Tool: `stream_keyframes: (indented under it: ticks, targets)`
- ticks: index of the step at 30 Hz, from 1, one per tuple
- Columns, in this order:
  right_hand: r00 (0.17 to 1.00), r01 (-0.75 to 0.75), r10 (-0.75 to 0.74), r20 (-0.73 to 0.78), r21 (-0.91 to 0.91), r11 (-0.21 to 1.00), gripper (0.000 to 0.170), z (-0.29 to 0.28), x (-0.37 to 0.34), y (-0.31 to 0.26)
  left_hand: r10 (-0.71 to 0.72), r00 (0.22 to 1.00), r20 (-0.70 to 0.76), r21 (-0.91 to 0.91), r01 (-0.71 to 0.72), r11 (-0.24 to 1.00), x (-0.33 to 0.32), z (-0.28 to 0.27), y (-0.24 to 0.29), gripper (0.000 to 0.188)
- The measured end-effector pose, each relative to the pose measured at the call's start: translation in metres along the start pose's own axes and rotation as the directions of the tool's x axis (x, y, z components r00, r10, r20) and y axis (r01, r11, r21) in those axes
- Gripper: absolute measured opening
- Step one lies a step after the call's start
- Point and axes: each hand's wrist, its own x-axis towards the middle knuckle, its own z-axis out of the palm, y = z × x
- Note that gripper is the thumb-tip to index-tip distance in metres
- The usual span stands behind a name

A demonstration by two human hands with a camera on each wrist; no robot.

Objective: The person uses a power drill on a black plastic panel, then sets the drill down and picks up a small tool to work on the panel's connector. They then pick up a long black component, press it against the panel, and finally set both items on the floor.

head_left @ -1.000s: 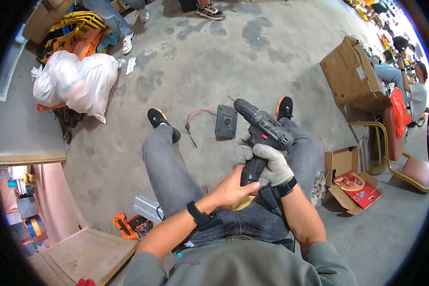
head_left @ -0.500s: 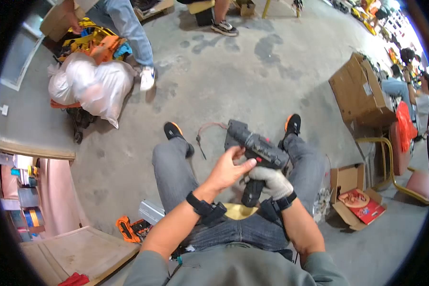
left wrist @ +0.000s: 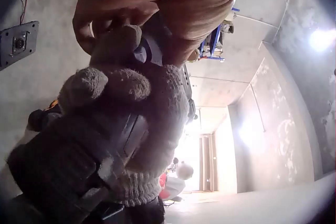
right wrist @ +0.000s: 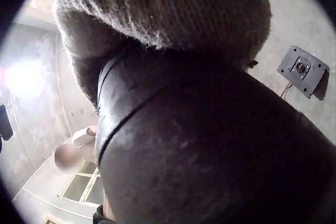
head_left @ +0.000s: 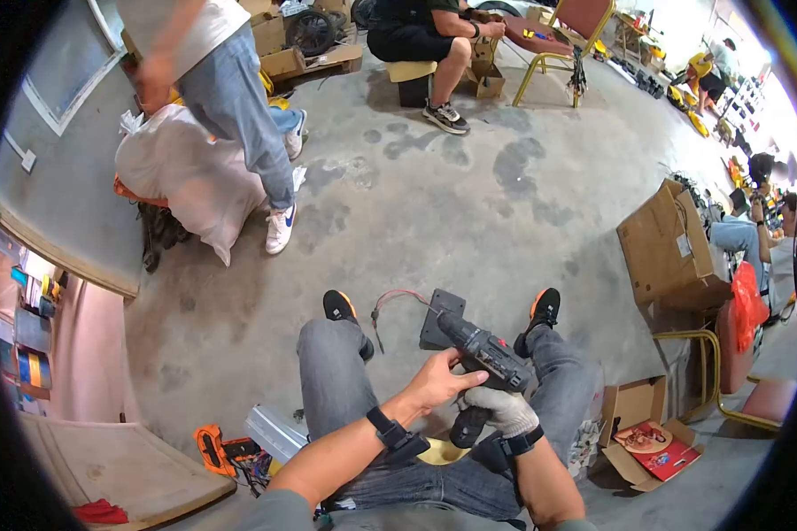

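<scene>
1. The drill sits at the clock's centre, between the seated person's knees, nose toward 10 to 11 o'clock.
2. The gloved right hand grips its handle; the bare left hand touches its body, though whether it pinches cannot be told.
3. At 4 o'clock, an open box holds a red printed piece.
4. At 2 o'clock stands a large carton; its contents are unclear.
5. At 10 o'clock slumps a white sack, contents hidden; a standing person's leg covers part of it.
6. At 3 o'clock, a red bag hangs by a chair.
7. The drill's nose overlaps a dark plate with a red wire.
8. At 8 o'clock lie an orange tool and a silver case.
</scene>
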Motion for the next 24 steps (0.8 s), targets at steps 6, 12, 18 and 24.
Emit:
stream_keyframes:
  ticks: [6,12,18,24]
  targets:
    - [0.997,0.076,-0.076,-0.023,0.005,0.997,0.023,-0.004,0.005,0.005,0.008,1.0,-0.022,0.027,-0.008,1.0,0.003,0.001,-0.009,0.049]
    - [0.999,0.034,-0.032,0.026,-0.084,0.996,0.026,-0.011,0.006,0.008,0.05,0.999,-0.005,0.0,-0.05,0.999,0.001,0.002,-0.013,0.049]
    - [1.0,0.025,-0.024,0.008,-0.119,0.993,0.039,-0.02,0.013,0.013,0.08,0.996,-0.034,0.047,-0.078,0.996,0.001,0.002,-0.01,0.054]
    - [1.0,-0.023,0.023,-0.019,0.004,1.0,0.04,-0.002,0.004,-0.001,0.191,0.981,-0.025,0.319,-0.173,0.932,0.015,-0.007,-0.029,0.056]
